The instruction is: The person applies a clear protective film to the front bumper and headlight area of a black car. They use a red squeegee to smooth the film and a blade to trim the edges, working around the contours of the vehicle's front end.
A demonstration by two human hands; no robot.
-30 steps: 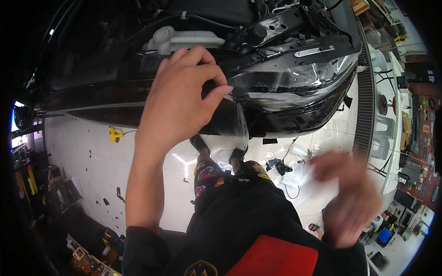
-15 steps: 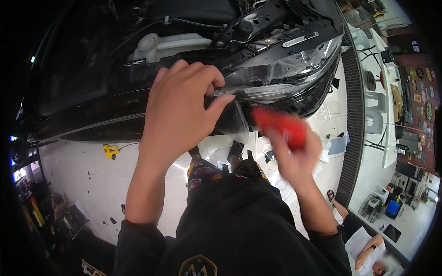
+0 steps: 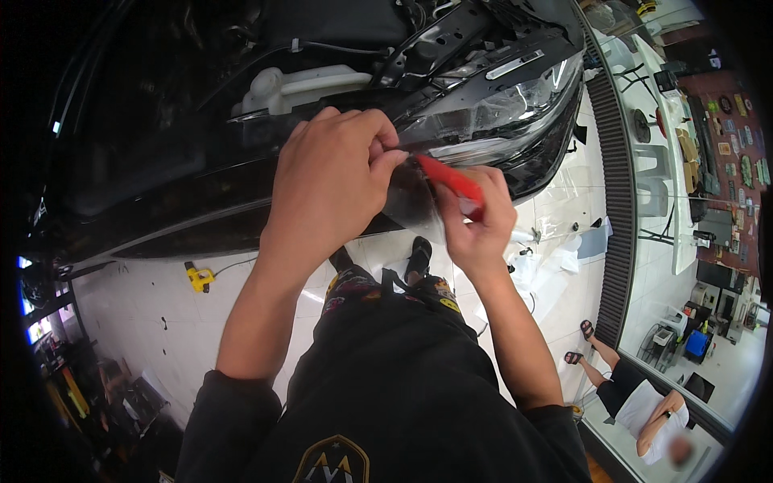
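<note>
My left hand (image 3: pixel 326 177) is over the black car fender (image 3: pixel 173 217), its thumb and forefinger pinched together at the edge of a sheet of clear film (image 3: pixel 415 203). The film hangs down loosely below those fingertips, beside the headlight (image 3: pixel 503 119). A red flat squeegee (image 3: pixel 452 182) is gripped in my right hand (image 3: pixel 483 229). Its narrow tip points up and left, close to my left thumb, at the gap between fender and headlight. Whether the tip touches the film or the panel I cannot tell.
The engine bay stands open, with a white plastic reservoir (image 3: pixel 310 87) behind the fender. A yellow corded tool (image 3: pixel 200 277) lies on the tiled floor at left. At lower right a person (image 3: pixel 648 414) sits or reclines. Farther right is a long white table (image 3: pixel 683 217).
My right hand has brought the squeegee up and left, close to my left hand. My left hand has shifted slightly right and keeps its pinch.
</note>
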